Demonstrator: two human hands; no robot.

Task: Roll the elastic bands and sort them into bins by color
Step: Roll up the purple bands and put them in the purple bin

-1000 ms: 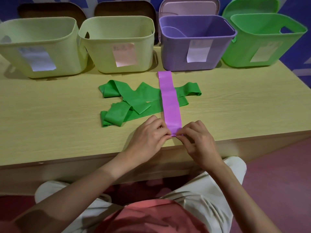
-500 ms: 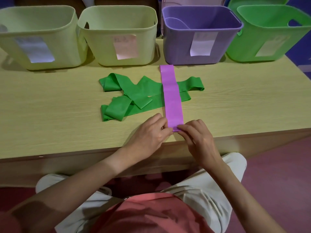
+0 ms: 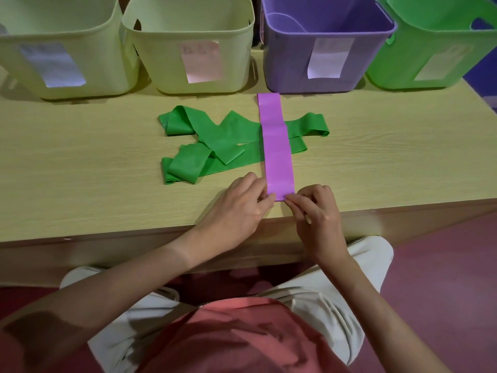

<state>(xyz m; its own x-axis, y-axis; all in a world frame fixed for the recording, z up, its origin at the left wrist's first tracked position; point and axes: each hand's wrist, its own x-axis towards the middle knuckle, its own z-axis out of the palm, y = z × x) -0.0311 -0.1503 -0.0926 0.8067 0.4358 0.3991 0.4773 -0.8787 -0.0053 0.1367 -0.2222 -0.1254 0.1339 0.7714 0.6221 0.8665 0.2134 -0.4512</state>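
purple band point(image 3: 277, 146) near end pinched by l hand point(image 3: 239, 208) & r hand point(image 3: 317, 214).

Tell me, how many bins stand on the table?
4, in a row at the back: two pale yellow-green bins left, purple bin next, green bin rightmost, partly cropped.

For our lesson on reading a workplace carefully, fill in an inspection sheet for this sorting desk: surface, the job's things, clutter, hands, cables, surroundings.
Surface: pale wood-grain table, no spills seen.
Job's things: purple band lies flat and straight, crossing over the crumpled green band. Four bins line the far edge: two pale yellow-green bins, a purple bin, a green bin, each with a paper label.
Clutter: nothing seen.
Hands: left hand and right hand pinch the purple band's near end.
Cables: nothing seen.
Surroundings: reddish floor; the person sits at the table.
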